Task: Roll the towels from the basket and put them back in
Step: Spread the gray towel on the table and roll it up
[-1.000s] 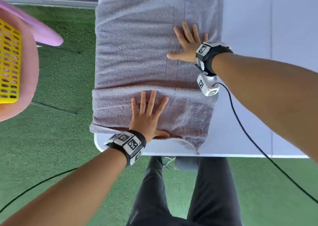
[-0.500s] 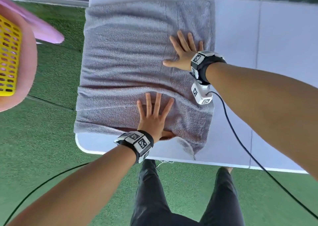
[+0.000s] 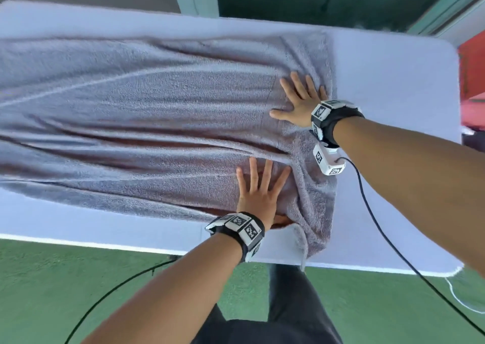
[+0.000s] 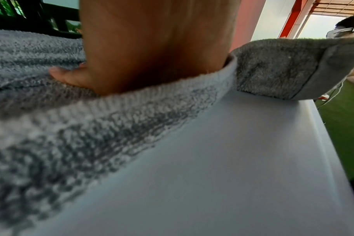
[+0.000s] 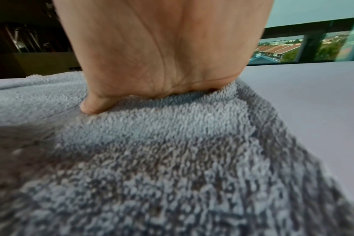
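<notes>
Towel (image 3: 157,113) lies flat on the tabletop (image 3: 393,86) under my left hand (image 3: 258,196) and right hand (image 3: 299,102), fingers spread straight, while only the left wrist view shows its corner overhanging.

Towel (image 3: 147,113) lies across the table (image 3: 393,86); both hands on its right end.

white table (image 3: 393,86), green floor (image 3: 52,291), window (image 5: 293,46)

Bare table (image 3: 393,86) lies right of the towel (image 3: 157,113), between its right edge and the table's end, and along its near edge. A black cable (image 3: 372,212) crosses that right-hand stretch.
</notes>
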Motion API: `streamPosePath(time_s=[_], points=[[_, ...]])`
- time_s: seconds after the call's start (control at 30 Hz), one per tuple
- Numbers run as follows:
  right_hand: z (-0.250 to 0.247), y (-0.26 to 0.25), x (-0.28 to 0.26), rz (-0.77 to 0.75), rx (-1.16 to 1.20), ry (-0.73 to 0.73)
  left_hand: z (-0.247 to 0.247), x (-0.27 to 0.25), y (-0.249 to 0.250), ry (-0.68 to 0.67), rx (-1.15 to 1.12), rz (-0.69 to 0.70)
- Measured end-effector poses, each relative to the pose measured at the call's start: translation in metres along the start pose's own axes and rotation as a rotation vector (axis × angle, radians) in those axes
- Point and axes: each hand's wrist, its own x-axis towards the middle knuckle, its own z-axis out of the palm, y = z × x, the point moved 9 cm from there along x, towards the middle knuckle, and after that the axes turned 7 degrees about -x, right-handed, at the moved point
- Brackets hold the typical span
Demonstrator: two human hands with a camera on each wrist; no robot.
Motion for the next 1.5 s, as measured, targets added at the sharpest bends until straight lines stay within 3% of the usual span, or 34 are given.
streamPosePath(time_s=[0.27, 0.37, 0.47, 0.53, 0.67, 0.8, 0.9, 1.07, 1.33, 1.5], points=[[0.031, 0.211, -0.060, 0.085, 0.001, -0.033, 0.044, 0.074, 0.193, -0.099, -0.100, 0.028], [0.037, 0.256, -0.076, 0.106, 0.028, -0.021, 0.046, 0.086, 0.236, -0.173, -0.137, 0.006], [0.036, 0.270, -0.091, 0.159, 0.099, 0.036, 0.039, 0.084, 0.259, -0.304, -0.241, 0.087], [0.029, 0.263, -0.106, 0.166, 0.204, 0.173, 0.019, 0.075, 0.252, -0.250, -0.359, 0.151], [0.039, 0.232, -0.171, 0.148, 0.523, 0.444, -0.019, 0.029, 0.173, 0.091, -0.488, 0.124], [0.099, 0.200, -0.236, 0.105, 0.529, 0.421, -0.010, -0.020, 0.074, 0.100, -0.357, 0.013], [0.141, 0.190, -0.269, 0.135, 0.540, 0.363, -0.006, -0.048, 0.037, 0.038, -0.253, -0.047], [0.175, 0.184, -0.297, 0.154, 0.302, 0.333, -0.014, -0.065, 0.025, 0.099, -0.255, -0.068], [0.177, 0.180, -0.319, 0.144, 0.447, 0.374, -0.010, -0.082, 0.026, 0.171, -0.337, -0.056], [0.213, 0.158, -0.357, 0.099, 0.432, 0.271, 0.002, -0.119, 0.030, 0.230, -0.371, 0.008]])
